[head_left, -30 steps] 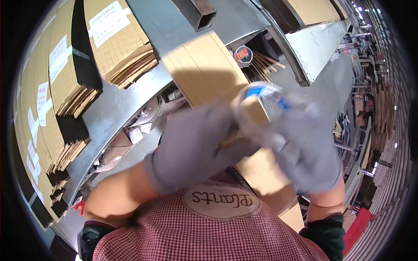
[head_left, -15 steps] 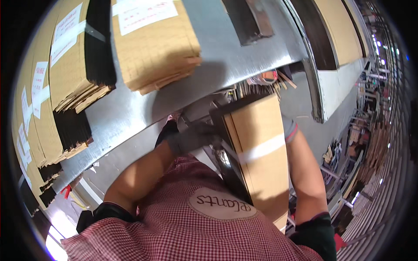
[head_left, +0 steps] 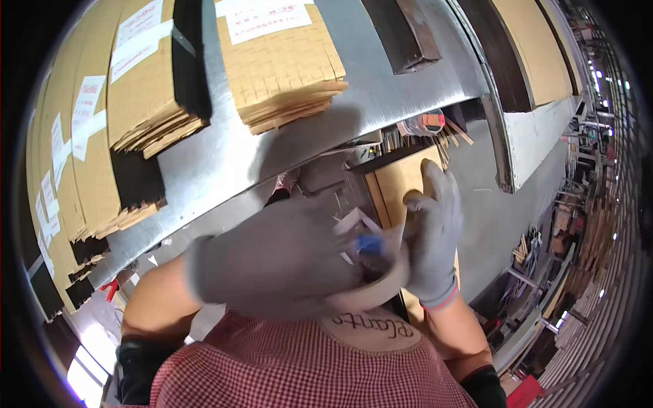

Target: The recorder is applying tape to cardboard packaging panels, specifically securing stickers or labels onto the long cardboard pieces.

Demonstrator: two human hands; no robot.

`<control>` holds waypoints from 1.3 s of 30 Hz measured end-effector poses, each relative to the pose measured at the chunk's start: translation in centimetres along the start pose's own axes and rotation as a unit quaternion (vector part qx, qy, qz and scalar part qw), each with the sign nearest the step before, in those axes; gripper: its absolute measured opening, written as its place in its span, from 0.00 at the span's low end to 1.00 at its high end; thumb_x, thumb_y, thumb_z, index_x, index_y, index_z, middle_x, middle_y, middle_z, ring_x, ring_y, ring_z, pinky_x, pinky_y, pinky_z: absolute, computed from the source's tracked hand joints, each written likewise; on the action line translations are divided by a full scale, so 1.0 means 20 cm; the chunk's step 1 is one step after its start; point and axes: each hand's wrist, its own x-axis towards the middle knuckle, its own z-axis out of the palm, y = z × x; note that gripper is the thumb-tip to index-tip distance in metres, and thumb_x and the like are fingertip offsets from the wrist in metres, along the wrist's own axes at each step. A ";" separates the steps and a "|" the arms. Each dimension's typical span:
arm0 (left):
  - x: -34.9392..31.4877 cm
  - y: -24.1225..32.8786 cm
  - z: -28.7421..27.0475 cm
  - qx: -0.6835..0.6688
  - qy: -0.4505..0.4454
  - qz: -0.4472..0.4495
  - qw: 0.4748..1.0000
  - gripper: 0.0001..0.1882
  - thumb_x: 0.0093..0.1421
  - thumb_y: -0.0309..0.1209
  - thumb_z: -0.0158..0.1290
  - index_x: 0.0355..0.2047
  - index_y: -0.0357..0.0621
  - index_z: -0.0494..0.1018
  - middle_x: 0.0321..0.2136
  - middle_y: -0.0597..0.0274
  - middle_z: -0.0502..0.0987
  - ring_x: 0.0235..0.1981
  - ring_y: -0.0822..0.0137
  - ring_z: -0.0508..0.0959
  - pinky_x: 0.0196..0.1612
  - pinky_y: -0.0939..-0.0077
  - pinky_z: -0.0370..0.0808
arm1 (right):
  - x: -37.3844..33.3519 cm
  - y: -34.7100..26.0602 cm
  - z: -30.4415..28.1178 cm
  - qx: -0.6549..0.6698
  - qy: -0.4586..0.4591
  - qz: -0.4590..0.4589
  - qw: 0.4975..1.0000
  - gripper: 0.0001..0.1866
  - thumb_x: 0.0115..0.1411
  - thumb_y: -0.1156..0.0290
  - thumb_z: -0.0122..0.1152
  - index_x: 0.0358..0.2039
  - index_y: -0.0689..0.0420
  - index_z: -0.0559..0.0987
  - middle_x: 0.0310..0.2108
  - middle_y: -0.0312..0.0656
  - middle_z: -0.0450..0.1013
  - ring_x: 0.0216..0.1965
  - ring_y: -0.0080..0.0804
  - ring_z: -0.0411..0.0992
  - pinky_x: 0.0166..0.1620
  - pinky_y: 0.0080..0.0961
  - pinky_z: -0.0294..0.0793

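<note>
My gloved left hand [head_left: 279, 255], smeared by motion, is closed around a roll of tape [head_left: 373, 292] in front of my apron. A small blue part [head_left: 369, 245] shows inside the ring; what it belongs to is unclear. Beside the roll, my gloved right hand [head_left: 435, 238] has its fingers stretched out and apart, over a tall brown cardboard bundle [head_left: 398, 180] with a dark side. That bundle stands between my body and the metal bench, its middle hidden by both hands and the roll. Whether the right hand touches loose tape cannot be made out.
Several brown bundles [head_left: 286, 75] with white labels and dark sides lie on the metal bench [head_left: 231, 177]. A dark bar [head_left: 401, 41] lies farther right on it. Below the edge, thin strips [head_left: 457, 129] stick up beside a clear bag. Racks with stacked lengths [head_left: 592, 224] line the right.
My left hand has come right and up toward me, now with the tape roll. My right hand has moved from the bundle's far side to its front. The view has shifted slightly.
</note>
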 end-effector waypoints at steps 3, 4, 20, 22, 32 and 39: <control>0.42 -0.13 0.13 -0.074 0.114 -0.028 0.990 0.22 0.52 0.49 0.59 0.31 0.40 0.78 0.23 0.57 0.74 0.26 0.55 0.74 0.34 0.60 0.68 | -0.01 0.04 -0.03 0.130 -0.007 0.018 0.991 0.22 0.51 0.60 0.64 0.40 0.59 0.71 0.48 0.54 0.68 0.46 0.56 0.67 0.53 0.49 0.62; 0.49 -0.24 0.22 -0.111 0.268 0.052 0.956 0.22 0.53 0.49 0.58 0.29 0.41 0.79 0.24 0.58 0.74 0.29 0.55 0.74 0.36 0.58 0.68 | -0.01 0.05 -0.03 0.171 -0.021 0.058 0.983 0.19 0.54 0.60 0.60 0.40 0.60 0.72 0.46 0.51 0.70 0.44 0.48 0.69 0.54 0.45 0.64; 0.46 -0.15 0.19 -0.031 0.188 0.014 0.982 0.31 0.39 0.40 0.67 0.43 0.40 0.74 0.38 0.53 0.74 0.41 0.51 0.74 0.56 0.53 0.66 | 0.02 0.70 0.03 -0.122 -0.252 0.121 0.952 0.09 0.56 0.64 0.59 0.24 0.55 0.78 0.22 0.45 0.74 0.34 0.43 0.74 0.59 0.49 0.56; 0.15 -0.14 0.20 -0.075 0.184 -0.081 0.977 0.31 0.42 0.38 0.68 0.46 0.41 0.71 0.43 0.53 0.72 0.45 0.52 0.73 0.53 0.58 0.70 | 0.03 0.60 0.01 -0.124 -0.218 0.102 0.963 0.08 0.58 0.65 0.58 0.28 0.56 0.77 0.25 0.46 0.75 0.35 0.45 0.72 0.60 0.50 0.55; 0.11 -0.09 0.64 -0.540 0.366 -0.308 0.692 0.52 0.48 0.36 0.66 0.64 0.34 0.44 0.55 0.43 0.63 0.58 0.57 0.64 0.57 0.63 0.67 | -0.28 0.29 -0.08 0.447 -0.017 0.349 0.824 0.19 0.67 0.60 0.52 0.52 0.60 0.73 0.40 0.35 0.73 0.39 0.22 0.68 0.42 0.21 0.68; -0.11 0.24 0.57 -0.517 0.514 -0.216 0.650 0.46 0.53 0.23 0.60 0.65 0.36 0.43 0.55 0.51 0.66 0.56 0.61 0.69 0.61 0.66 0.64 | -0.98 0.57 -0.05 0.492 -0.186 0.376 0.763 0.30 0.65 0.61 0.53 0.62 0.62 0.60 0.59 0.44 0.62 0.57 0.34 0.60 0.60 0.30 0.60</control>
